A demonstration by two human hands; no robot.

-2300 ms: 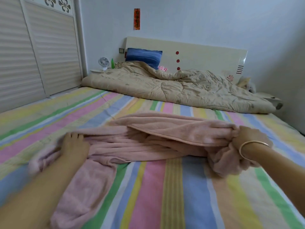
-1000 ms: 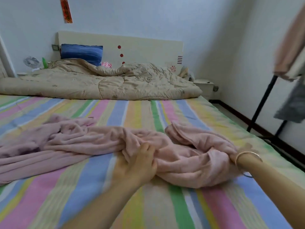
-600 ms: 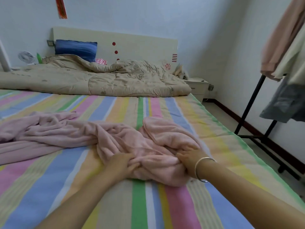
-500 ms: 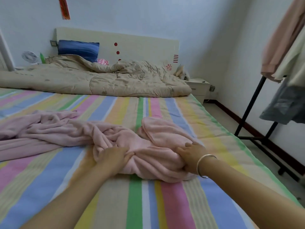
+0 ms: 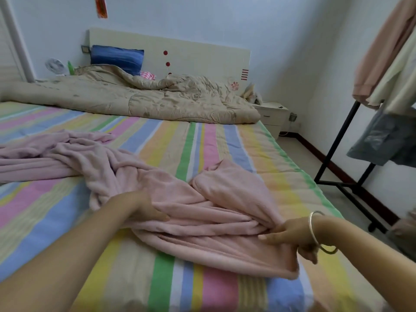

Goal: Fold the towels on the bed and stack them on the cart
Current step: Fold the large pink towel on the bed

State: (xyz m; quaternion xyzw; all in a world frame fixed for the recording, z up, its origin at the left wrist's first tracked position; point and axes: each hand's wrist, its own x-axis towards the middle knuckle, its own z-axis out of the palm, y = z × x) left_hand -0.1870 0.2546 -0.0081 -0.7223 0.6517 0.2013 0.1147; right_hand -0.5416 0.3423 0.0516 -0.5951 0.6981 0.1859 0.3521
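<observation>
Striped sheet (image 5: pixel 198 140) before the quilt (image 5: pixel 146 100) lies free (clothes rack (image 5: pixel 335 145) flanks right).

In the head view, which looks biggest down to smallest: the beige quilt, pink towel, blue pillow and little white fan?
1. pink towel, though it lies nearest the camera, so its lead over the quilt is unsure.
2. beige quilt
3. blue pillow
4. white fan
</observation>
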